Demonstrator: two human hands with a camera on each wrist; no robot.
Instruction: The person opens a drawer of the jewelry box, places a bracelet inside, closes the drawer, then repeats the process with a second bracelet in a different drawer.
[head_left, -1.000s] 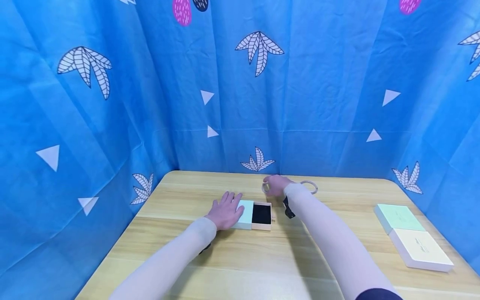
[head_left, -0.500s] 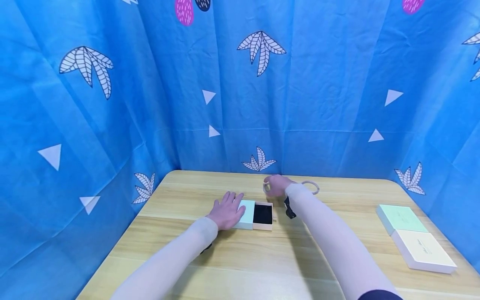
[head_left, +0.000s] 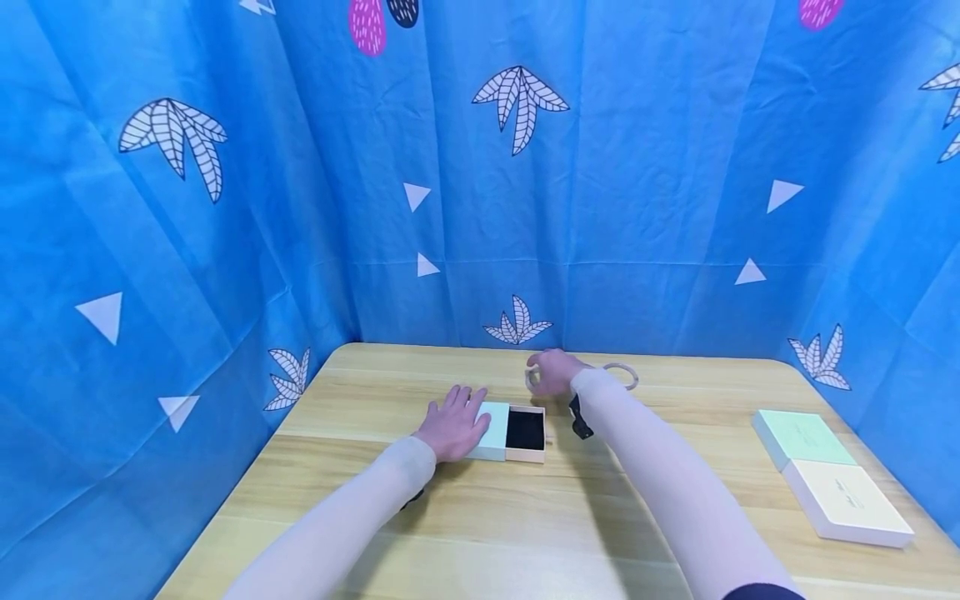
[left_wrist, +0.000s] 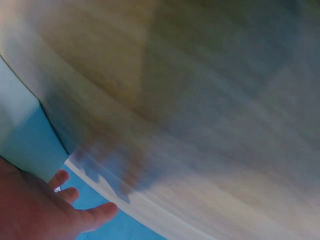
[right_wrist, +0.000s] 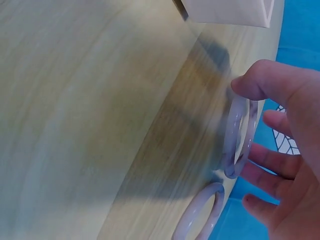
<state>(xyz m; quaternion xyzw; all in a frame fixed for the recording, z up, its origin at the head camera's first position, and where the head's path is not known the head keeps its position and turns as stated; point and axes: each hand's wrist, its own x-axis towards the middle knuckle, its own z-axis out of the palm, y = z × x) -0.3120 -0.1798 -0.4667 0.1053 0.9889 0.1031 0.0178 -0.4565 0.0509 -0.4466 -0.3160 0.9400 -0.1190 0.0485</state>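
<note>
A mint drawer box (head_left: 492,433) stands mid-table, its pale pink drawer (head_left: 525,456) slid out to the right with a black lining (head_left: 526,430) inside. My left hand (head_left: 452,427) rests flat on the box's left part, fingers extended, covering that end. Beyond the drawer, toward the table's far edge, my right hand (head_left: 553,372) holds a pale, glossy bangle (right_wrist: 231,131) on edge between thumb and fingers. The thumb (right_wrist: 250,86) sits at its top rim in the right wrist view. A second pale bangle (right_wrist: 192,214) lies on the table close beside that hand.
At the right side of the wooden table (head_left: 675,467) lie a mint-green box piece (head_left: 804,437) and a cream box piece (head_left: 847,498), edge to edge. A blue patterned curtain (head_left: 637,208) hangs behind the table and along both sides.
Both hands, the box and the bangles keep their places. Only the head view shifts very slightly.
</note>
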